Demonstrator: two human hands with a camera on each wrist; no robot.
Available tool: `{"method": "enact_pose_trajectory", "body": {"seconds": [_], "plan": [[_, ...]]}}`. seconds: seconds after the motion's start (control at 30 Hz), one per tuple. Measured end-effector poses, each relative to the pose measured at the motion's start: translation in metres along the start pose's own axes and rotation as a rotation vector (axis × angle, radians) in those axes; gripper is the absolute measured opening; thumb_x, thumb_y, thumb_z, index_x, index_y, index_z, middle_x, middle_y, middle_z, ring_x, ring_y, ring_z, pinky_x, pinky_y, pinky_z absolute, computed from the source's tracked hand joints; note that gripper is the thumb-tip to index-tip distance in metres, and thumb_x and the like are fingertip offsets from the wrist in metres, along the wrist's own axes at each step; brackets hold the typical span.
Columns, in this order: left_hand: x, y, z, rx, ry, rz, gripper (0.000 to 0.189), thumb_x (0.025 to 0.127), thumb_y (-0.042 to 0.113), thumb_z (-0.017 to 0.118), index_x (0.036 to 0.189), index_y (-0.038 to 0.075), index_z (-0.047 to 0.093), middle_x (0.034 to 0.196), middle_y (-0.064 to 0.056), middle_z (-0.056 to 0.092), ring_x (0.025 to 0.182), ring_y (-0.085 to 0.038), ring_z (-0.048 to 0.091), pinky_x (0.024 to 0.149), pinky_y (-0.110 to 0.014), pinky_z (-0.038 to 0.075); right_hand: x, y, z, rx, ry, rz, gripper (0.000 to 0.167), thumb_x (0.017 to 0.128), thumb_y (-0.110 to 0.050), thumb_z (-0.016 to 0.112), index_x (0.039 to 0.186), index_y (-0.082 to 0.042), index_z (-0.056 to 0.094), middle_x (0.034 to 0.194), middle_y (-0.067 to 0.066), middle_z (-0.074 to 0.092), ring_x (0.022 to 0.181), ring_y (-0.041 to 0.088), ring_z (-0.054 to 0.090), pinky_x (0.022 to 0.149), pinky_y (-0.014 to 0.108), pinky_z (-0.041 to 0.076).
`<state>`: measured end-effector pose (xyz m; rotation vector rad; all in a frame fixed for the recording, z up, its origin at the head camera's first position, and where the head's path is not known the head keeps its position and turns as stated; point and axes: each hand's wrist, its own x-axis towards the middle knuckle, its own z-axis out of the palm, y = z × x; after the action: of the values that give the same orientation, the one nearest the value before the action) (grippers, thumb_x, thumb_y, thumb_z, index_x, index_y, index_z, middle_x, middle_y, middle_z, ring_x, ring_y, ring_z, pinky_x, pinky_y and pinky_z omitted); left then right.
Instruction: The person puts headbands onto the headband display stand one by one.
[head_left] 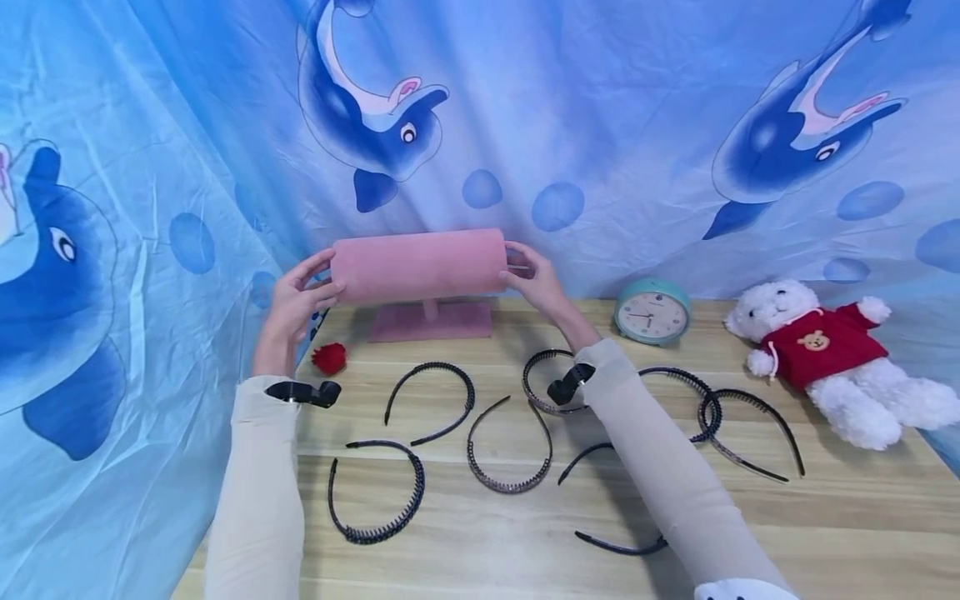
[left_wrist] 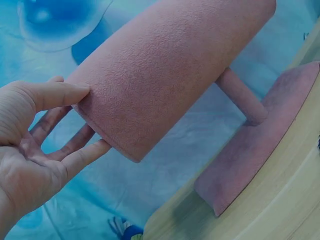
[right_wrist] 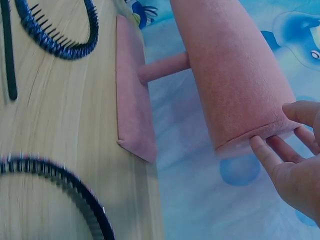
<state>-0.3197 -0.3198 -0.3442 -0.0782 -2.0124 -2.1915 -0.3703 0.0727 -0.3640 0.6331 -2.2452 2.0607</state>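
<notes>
On bench (head_left: 480,554), before curtain (head_left: 540,108): stand (head_left: 420,268) at back edge, left fingers (left_wrist: 84,158) and right fingers (right_wrist: 263,154) clamped on opposite ends. Squeeze evenly, work both sides together, mind base (head_left: 457,323) near edge.

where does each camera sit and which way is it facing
Head: on the person's head, facing forward and down at the table; left hand, right hand and sleeves show.
Left wrist: facing the left end of the pink roll; left hand shows.
Right wrist: facing its right end; right hand shows.
Both wrist views share the roll, its post and base.
</notes>
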Motion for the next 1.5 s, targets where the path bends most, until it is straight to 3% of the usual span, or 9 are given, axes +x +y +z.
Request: {"method": "enact_pose_trajectory", "body": {"seconds": [0.2,0.43,0.63,1.0,1.3,1.5], "plan": [[0.002,-0.004,0.019,-0.018,-0.037,0.003,0.063,0.09,-0.008,0.069,0.148,0.011,0.054,0.124,0.007,0.061,0.104,-0.007,0.066,0.076,-0.019,0.062,-0.011,-0.005,-0.022,-0.009,0.002,0.015,0.056,0.098,0.001,0.062,0.151,-0.002,0.043,0.143,0.031,0.053,0.131,0.046,0.055,0.106,0.047,0.055],[0.011,-0.012,0.043,0.02,-0.062,-0.004,0.062,0.09,-0.003,0.073,0.146,0.018,0.056,0.135,0.004,0.059,0.113,-0.01,0.062,0.079,-0.019,0.062,-0.023,-0.012,-0.052,-0.054,0.011,0.065,0.054,0.099,-0.004,0.062,0.15,-0.005,0.043,0.143,0.028,0.053,0.127,0.042,0.058,0.09,0.033,0.061],[0.012,-0.012,0.064,0.037,-0.095,-0.01,0.062,0.091,-0.001,0.072,0.148,0.017,0.054,0.142,0.001,0.054,0.121,-0.015,0.06,0.081,-0.019,0.062,-0.03,-0.013,-0.074,-0.044,0.053,0.097,0.054,0.098,-0.002,0.064,0.149,-0.004,0.043,0.142,0.029,0.052,0.12,0.034,0.06,0.095,0.035,0.061],[0.016,-0.021,0.096,0.031,-0.125,0.001,0.061,0.089,-0.001,0.075,0.145,0.017,0.057,0.141,-0.002,0.055,0.12,-0.019,0.061,0.08,-0.02,0.062,-0.044,-0.016,-0.104,-0.093,0.068,0.071,0.052,0.099,-0.004,0.062,0.147,0.0,0.042,0.137,0.03,0.053,0.101,0.013,0.063,0.091,0.032,0.063],[0.017,-0.028,0.125,0.013,-0.138,0.014,0.06,0.088,-0.003,0.075,0.143,0.016,0.059,0.139,-0.002,0.057,0.124,-0.022,0.062,0.079,-0.02,0.062,-0.055,-0.017,-0.13,-0.133,0.062,0.093,0.054,0.101,-0.007,0.061,0.149,-0.001,0.039,0.141,0.031,0.049,0.106,0.013,0.061,0.093,0.031,0.062],[0.017,-0.032,0.132,0.003,-0.142,0.01,0.059,0.088,-0.004,0.075,0.141,0.017,0.06,0.138,-0.002,0.058,0.123,-0.022,0.063,0.078,-0.02,0.063,-0.057,-0.012,-0.137,-0.165,0.078,0.097,0.053,0.1,-0.008,0.063,0.148,-0.003,0.042,0.14,0.031,0.052,0.103,0.01,0.062,0.09,0.03,0.063]]}}
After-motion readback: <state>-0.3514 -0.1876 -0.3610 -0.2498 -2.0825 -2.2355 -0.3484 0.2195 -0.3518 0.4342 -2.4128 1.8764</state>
